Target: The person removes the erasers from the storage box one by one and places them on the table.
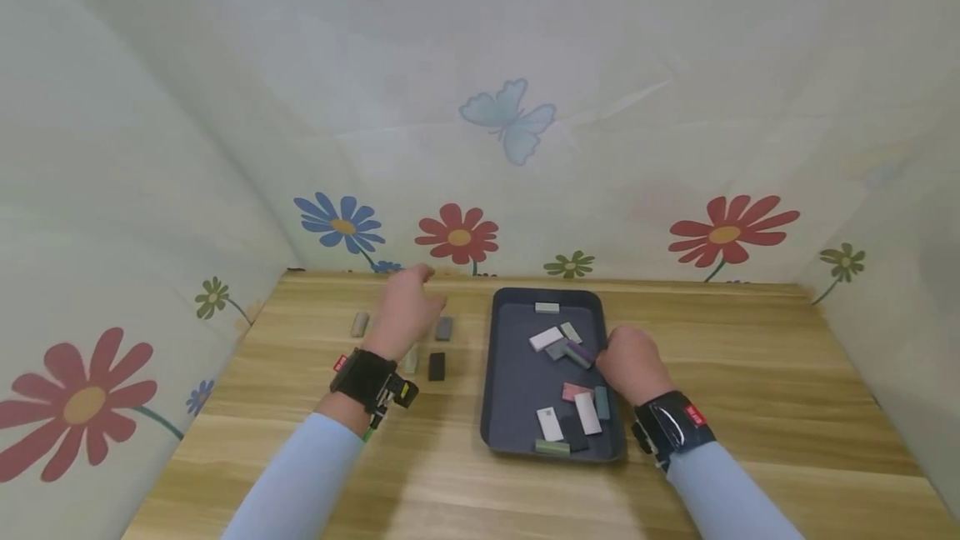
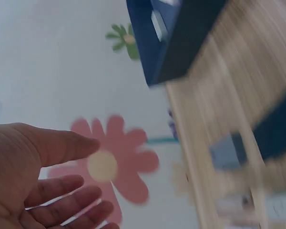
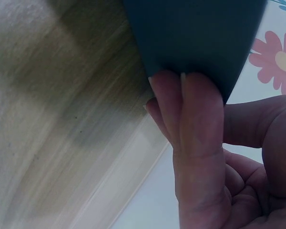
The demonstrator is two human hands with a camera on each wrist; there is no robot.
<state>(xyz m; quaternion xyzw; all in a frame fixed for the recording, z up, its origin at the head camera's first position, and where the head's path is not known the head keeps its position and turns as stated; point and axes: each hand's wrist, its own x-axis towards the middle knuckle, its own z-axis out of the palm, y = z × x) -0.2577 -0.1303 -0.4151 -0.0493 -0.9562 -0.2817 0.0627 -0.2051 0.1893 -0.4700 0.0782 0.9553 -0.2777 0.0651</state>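
Note:
My right hand (image 1: 633, 363) grips the right wall of a dark grey-blue tray (image 1: 516, 390). In the right wrist view its fingers (image 3: 200, 109) press the outer side, and the thumb passes behind the rim. My left hand (image 1: 405, 315) holds nothing, its fingers loosely bent over small eraser-like blocks left of the tray. Around it lie a tan block (image 1: 360, 324), a pale green block (image 1: 410, 359) partly covered by the hand, a grey block (image 1: 444, 328) and a black block (image 1: 437, 367). The left wrist view shows the thumb and fingers apart.
Inside the tray lie several similar blocks, among them a white one (image 1: 587, 413), a pink one (image 1: 574, 392), a purple-and-grey one (image 1: 578, 354) and a green one (image 1: 552, 447). Behind the wooden table (image 1: 750, 373) hangs a flower-printed curtain (image 1: 600, 190), which also closes both sides.

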